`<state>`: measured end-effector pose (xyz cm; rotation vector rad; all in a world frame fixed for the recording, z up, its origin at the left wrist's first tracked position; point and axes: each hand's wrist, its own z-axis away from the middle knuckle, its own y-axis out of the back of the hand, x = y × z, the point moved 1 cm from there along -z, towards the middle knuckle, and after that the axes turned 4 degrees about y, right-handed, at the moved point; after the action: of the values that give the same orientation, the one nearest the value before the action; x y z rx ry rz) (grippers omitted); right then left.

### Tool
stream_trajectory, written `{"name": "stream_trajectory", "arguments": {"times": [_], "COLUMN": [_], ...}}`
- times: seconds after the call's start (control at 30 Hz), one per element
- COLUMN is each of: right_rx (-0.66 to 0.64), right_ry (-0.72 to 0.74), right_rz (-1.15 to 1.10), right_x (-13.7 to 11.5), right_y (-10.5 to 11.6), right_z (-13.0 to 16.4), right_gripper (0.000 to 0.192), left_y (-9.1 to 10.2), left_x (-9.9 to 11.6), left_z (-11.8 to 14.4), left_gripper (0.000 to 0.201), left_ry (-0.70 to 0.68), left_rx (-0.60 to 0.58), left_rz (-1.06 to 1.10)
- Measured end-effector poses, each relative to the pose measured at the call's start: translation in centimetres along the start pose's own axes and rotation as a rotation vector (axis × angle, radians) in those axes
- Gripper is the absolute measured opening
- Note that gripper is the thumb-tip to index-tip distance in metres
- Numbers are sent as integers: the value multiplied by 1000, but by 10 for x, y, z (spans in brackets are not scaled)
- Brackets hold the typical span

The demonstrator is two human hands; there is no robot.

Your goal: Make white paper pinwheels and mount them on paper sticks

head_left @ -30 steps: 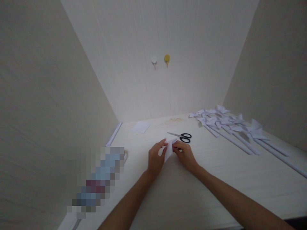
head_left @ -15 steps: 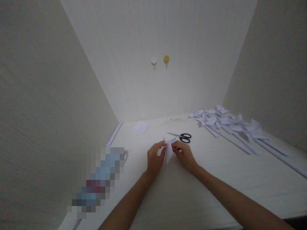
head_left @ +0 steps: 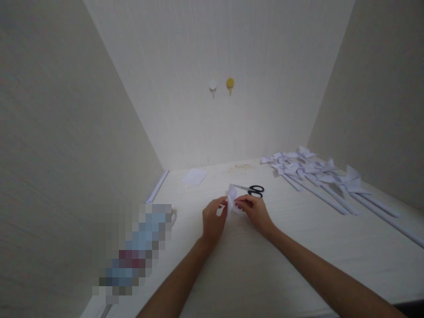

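Observation:
A white paper pinwheel [head_left: 232, 192] is held up between my two hands over the middle of the table. Its folded vanes stand upward and downward from the centre. My left hand [head_left: 213, 221] pinches it from the left with thumb and fingertips. On the other side, my right hand [head_left: 256, 214] has its fingertips closed at the pinwheel's right edge; the exact contact is too small to make out. Just beyond my right hand lie scissors [head_left: 256, 188] with black handles, blades pointing left, partly behind the pinwheel.
Several paper pinwheels [head_left: 288, 168] with rolled paper sticks [head_left: 318, 194] lie at the right. A square paper sheet [head_left: 195, 176] sits at the back. Along the left wall are a paper roll [head_left: 157, 186] and a blurred-out object [head_left: 142, 243]. Two hooks [head_left: 230, 83] hang on the back wall.
The pinwheel has turned in my hands, so one vane now stands up where a long one hung down. My right fingers have shifted slightly left, and the pinwheel covers more of the scissor blades.

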<state>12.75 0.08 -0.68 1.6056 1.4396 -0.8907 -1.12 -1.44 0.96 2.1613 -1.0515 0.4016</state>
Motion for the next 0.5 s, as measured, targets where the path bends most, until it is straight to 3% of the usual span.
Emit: {"name": "stream_trajectory", "arguments": {"times": [0.27, 0.5], "right_rx": [-14, -32], "right_ry": [14, 50], "right_rz": [78, 172], "right_x": [-2, -2], "right_y": [1, 3], "right_z": [-1, -2], "right_gripper": [10, 11], "left_y": [-3, -3], "left_x": [-3, -7], "left_z": [0, 2], "left_gripper": [14, 16], "left_ry": [53, 40], "left_rx": [-59, -227], "left_rz": [-6, -125]}}
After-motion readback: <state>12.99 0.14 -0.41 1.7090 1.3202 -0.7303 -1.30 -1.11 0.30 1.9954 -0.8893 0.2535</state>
